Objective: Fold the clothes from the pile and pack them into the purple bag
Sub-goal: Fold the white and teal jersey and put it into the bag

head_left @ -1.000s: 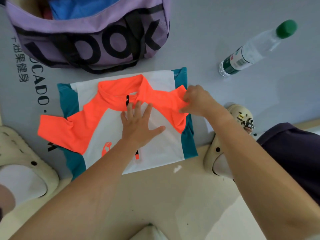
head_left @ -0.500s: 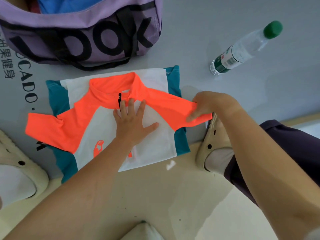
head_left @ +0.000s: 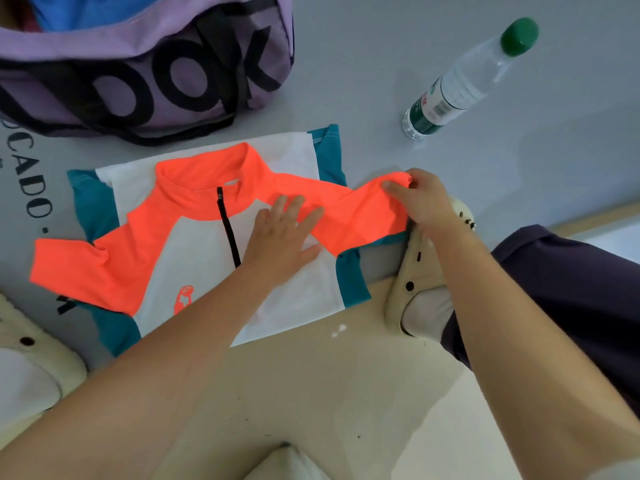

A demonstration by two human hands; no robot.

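Observation:
An orange, white and teal zip shirt [head_left: 194, 251] lies flat on the grey mat, collar toward the purple bag [head_left: 145, 74] at the top left. The bag stands open with blue cloth inside. My left hand [head_left: 282, 237] presses flat on the shirt's white chest, right of the zip. My right hand [head_left: 420, 199] pinches the cuff of the orange right sleeve [head_left: 360, 216], stretched out to the right past the shirt's edge. The other orange sleeve lies spread to the left.
A clear water bottle [head_left: 464, 81] with a green cap lies on the grey mat at the upper right. Cream clogs sit at the right [head_left: 419, 271] and at the lower left [head_left: 31, 358]. Beige floor borders the mat's near edge.
My right hand has pulled the orange right sleeve outward from its folded-in position to full stretch on the right. My left hand has slid slightly right on the chest.

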